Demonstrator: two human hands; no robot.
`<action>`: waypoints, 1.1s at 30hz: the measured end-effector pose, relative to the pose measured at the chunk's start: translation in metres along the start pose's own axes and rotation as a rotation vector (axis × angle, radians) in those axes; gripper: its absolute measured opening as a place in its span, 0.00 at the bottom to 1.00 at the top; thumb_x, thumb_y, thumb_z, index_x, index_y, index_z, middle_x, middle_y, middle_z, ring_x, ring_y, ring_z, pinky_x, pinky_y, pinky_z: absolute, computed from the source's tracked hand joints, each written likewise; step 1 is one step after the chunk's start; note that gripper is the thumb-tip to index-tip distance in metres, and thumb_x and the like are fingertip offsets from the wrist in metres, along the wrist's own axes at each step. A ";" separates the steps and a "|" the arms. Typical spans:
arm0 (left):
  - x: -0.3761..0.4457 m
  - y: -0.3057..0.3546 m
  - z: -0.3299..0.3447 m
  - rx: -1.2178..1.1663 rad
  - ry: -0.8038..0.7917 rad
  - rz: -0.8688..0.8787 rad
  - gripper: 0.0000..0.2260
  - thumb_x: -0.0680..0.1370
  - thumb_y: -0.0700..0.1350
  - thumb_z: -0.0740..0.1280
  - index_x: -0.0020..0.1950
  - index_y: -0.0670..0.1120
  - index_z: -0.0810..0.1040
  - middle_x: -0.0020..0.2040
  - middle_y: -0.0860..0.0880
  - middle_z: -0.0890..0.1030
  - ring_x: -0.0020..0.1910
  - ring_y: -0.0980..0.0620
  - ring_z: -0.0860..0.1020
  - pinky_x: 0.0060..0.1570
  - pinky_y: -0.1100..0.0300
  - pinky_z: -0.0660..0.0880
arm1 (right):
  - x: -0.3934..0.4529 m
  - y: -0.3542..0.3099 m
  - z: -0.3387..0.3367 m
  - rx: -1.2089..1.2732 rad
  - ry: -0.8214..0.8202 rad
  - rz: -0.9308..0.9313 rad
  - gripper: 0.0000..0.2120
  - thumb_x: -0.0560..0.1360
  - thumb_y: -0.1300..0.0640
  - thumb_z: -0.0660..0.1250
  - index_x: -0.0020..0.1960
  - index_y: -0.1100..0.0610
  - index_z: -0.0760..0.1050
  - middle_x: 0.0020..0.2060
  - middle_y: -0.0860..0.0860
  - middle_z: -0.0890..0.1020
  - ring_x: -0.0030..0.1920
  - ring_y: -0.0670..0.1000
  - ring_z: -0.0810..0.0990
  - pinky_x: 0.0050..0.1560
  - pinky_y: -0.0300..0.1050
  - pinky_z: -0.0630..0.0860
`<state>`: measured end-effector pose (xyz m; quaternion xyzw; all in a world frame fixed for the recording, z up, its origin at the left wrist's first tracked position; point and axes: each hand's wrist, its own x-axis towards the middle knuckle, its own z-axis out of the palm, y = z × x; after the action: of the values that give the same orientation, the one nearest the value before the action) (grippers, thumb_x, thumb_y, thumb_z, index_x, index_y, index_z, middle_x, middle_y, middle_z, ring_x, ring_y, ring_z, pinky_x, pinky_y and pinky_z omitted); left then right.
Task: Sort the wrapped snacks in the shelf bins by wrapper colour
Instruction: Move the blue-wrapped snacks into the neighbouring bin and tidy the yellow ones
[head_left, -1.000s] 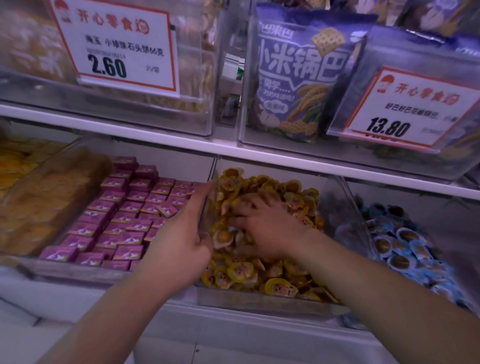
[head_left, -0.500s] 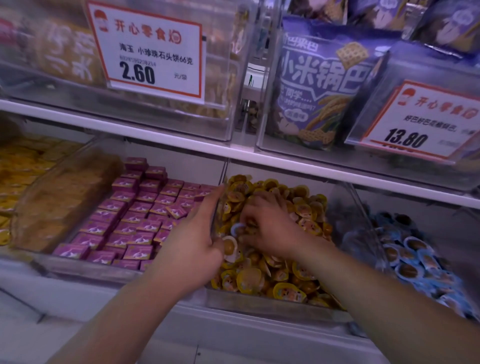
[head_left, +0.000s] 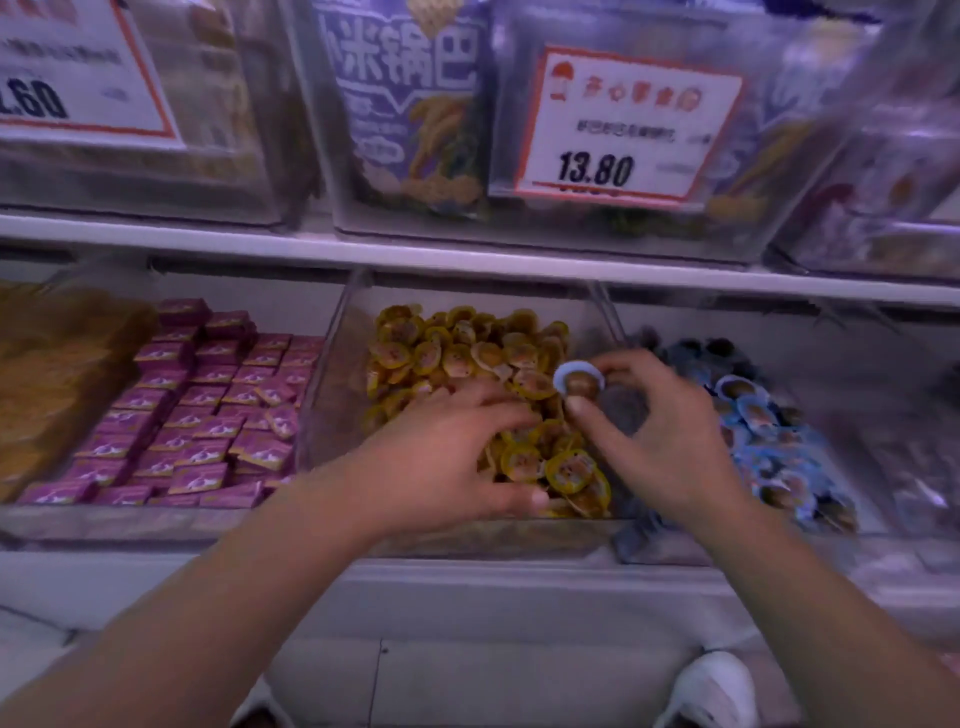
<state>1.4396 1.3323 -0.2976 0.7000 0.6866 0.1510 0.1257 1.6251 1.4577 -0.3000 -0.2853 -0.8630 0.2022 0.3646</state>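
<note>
My right hand (head_left: 660, 441) pinches a blue-rimmed snack cup (head_left: 578, 381) between thumb and fingers, lifted above the right side of the clear middle bin (head_left: 332, 364). That bin is heaped with yellow-wrapped snack cups (head_left: 457, 353). My left hand (head_left: 447, 457) lies palm down on the yellow pile, fingers stretched to the right. The bin to the right holds blue-wrapped snack cups (head_left: 753, 410). The bin to the left holds rows of purple-wrapped snack squares (head_left: 208, 410).
A far-left bin holds orange-yellow packets (head_left: 52, 374). The white shelf edge (head_left: 467, 260) runs above the bins, with upper bins carrying purple snack bags (head_left: 410, 104) and price cards (head_left: 623, 124). My white shoe (head_left: 711, 691) shows on the floor below.
My right hand has come up out of the yellow pile towards the right with a blue-rimmed cup. My left hand has moved from the bin's left wall onto the yellow pile. The camera swung right and down.
</note>
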 end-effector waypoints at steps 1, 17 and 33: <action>0.014 0.003 0.005 0.025 -0.127 0.001 0.36 0.70 0.72 0.64 0.75 0.60 0.65 0.75 0.53 0.65 0.73 0.50 0.65 0.72 0.53 0.64 | -0.002 0.003 0.003 0.063 0.071 0.020 0.12 0.72 0.47 0.73 0.53 0.38 0.73 0.44 0.38 0.81 0.48 0.38 0.79 0.46 0.24 0.69; 0.069 0.012 0.050 0.331 -0.295 -0.084 0.52 0.67 0.69 0.71 0.79 0.57 0.41 0.79 0.51 0.46 0.75 0.37 0.58 0.62 0.32 0.68 | -0.002 0.009 0.007 0.354 0.222 0.073 0.10 0.74 0.54 0.73 0.52 0.48 0.75 0.41 0.35 0.79 0.47 0.31 0.77 0.46 0.24 0.69; 0.051 -0.052 -0.014 0.519 -0.207 -0.310 0.22 0.74 0.56 0.69 0.66 0.55 0.70 0.63 0.47 0.71 0.59 0.41 0.76 0.53 0.49 0.74 | -0.005 0.013 0.006 0.367 0.151 0.089 0.11 0.74 0.52 0.73 0.55 0.46 0.76 0.46 0.32 0.80 0.49 0.32 0.78 0.45 0.23 0.70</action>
<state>1.3867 1.3836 -0.3022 0.6075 0.7842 -0.1222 0.0333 1.6276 1.4634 -0.3135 -0.2664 -0.7685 0.3498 0.4648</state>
